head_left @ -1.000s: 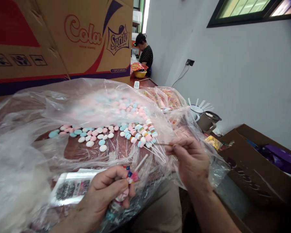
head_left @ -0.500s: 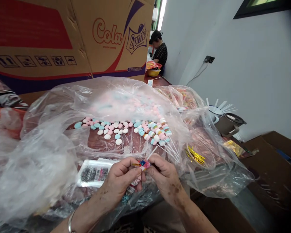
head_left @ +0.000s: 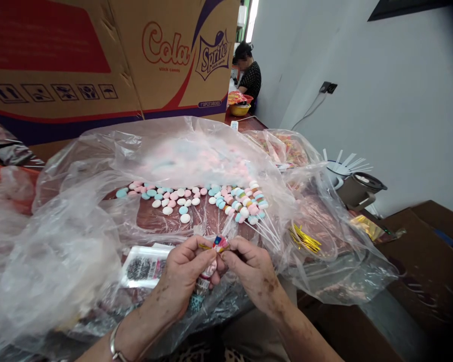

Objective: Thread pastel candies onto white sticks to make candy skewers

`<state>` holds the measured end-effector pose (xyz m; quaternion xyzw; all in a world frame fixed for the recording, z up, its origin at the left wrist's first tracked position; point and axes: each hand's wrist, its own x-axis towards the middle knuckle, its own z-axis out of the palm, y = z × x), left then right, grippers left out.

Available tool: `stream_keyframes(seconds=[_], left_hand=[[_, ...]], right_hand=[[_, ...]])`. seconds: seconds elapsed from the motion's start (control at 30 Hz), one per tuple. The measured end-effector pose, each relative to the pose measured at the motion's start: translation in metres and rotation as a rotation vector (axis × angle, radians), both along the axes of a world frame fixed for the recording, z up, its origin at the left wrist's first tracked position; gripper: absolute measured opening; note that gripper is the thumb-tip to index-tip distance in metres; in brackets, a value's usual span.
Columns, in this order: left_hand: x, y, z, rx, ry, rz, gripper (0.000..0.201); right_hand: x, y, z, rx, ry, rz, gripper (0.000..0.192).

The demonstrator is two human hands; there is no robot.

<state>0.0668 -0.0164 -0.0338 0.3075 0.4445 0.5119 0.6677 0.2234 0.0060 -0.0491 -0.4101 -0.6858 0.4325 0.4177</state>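
Note:
Both hands meet in front of me at a small candy bag [head_left: 203,284] with a printed barcode; its bunched, colourful top [head_left: 219,244] sticks up between the fingertips. My left hand [head_left: 191,269] is closed around the bag near its neck, and a bit of gold twist tie [head_left: 205,246] shows by its finger and thumb. With thumb and forefinger, my right hand [head_left: 251,269] pinches the other side of the bunched top. Beyond them lie candy skewers [head_left: 245,203] on white sticks and loose pink, blue and white candies [head_left: 183,210]. Flat printed bags [head_left: 141,269] lie left of my hands.
A large clear plastic bag [head_left: 196,151] of candies spreads over the table. Gold twist ties [head_left: 305,240] lie at the right, near a mug of white sticks [head_left: 337,171] and a dark lidded mug [head_left: 360,190]. A carton [head_left: 173,60] stands behind; another person [head_left: 250,75] sits farther back.
Both hands have risen slightly, with the candy bag still between them. More of the bag's printed lower part shows below my left fingers, and the white stick seen above them earlier is no longer visible.

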Motion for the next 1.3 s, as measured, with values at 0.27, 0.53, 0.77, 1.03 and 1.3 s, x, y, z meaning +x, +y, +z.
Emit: stream_keyframes(seconds=[0.27,0.53,0.77,1.03,1.3], left_hand=[[0.003,0.012,0.002,0.012,0.139,-0.017,0.025],[-0.009,0.023,0.009,-0.047,0.182,-0.406,0.013],[-0.005,0.024,0.017,-0.169,0.281,-0.546,0.005],[-0.008,0.021,0.014,-0.074,0.459,-0.575,0.007],[0.012,0.015,0.005,0.799,1.068,0.223,0.011]], right_hand=[[0.002,0.006,-0.003,1.001,-0.445,-0.127,0.024],[0.018,0.027,0.016,1.095,-0.599,0.249,0.036],[0.024,0.028,0.03,1.174,-0.658,0.449,0.028],[0.022,0.017,0.031,1.153,-0.825,0.411,0.025],[-0.003,0.045,0.005,0.78,-0.412,-0.249,0.024]])
